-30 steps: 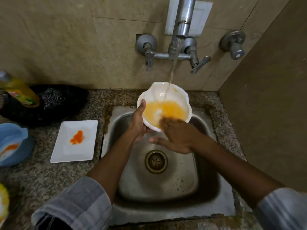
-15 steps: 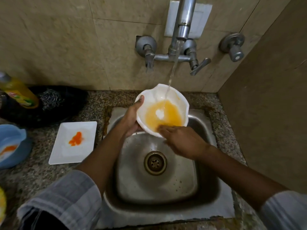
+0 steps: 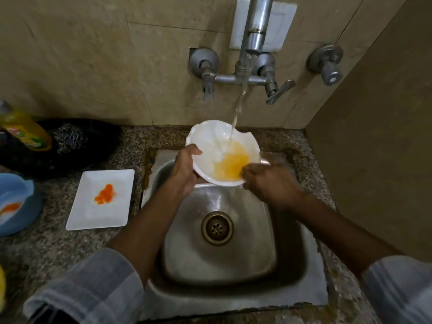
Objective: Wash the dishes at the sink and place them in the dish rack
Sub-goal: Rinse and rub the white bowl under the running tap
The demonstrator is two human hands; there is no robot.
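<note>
Bowl [image 3: 210, 146] between both hands, over sink [image 3: 219, 260].

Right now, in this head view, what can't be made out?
- Dish rack: nowhere in frame.
- Right hand fingertips: blurred at the white bowl rim.
- Blue bowl and yellow bottle: cut by left edge.
- Bottle label: too blurred to read.
</note>
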